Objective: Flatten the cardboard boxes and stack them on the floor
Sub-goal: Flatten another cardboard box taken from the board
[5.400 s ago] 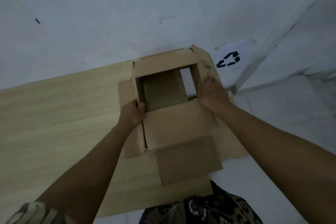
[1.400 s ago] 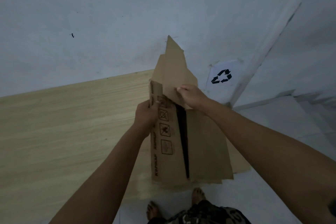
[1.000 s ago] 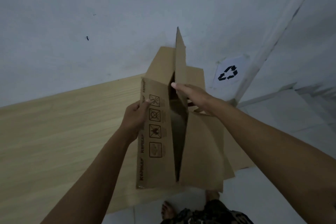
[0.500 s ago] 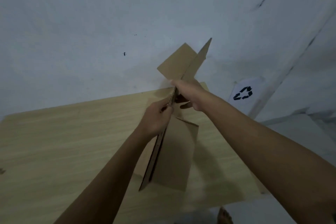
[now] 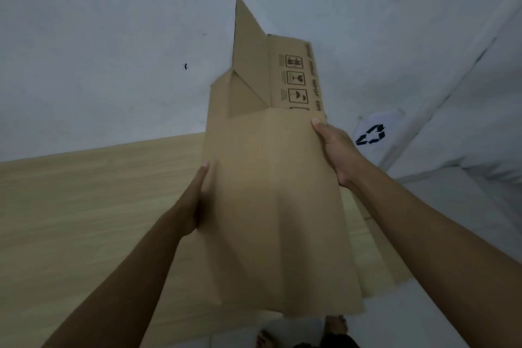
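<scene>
I hold a brown cardboard box [image 5: 271, 200], collapsed nearly flat, up in front of me with its broad plain face toward the camera. Its far flaps stick up, one with black handling symbols printed on it. My left hand [image 5: 195, 203] grips the box's left edge. Higher up, my right hand [image 5: 336, 150] grips its right edge. Another flat piece of cardboard [image 5: 381, 263] lies under it on the wooden surface, mostly hidden by the held box.
A pale wooden surface [image 5: 84, 220] spreads to the left and below. Behind it rises a white wall [image 5: 113, 37]. A white sign with a black recycling symbol [image 5: 371, 134] sits at the right. White floor tiles [image 5: 452, 206] and my bare feet [image 5: 333, 325] show below.
The box, held edge-on half a second ago, has turned so its broad face points at me. My hands have shifted apart to its left and right edges.
</scene>
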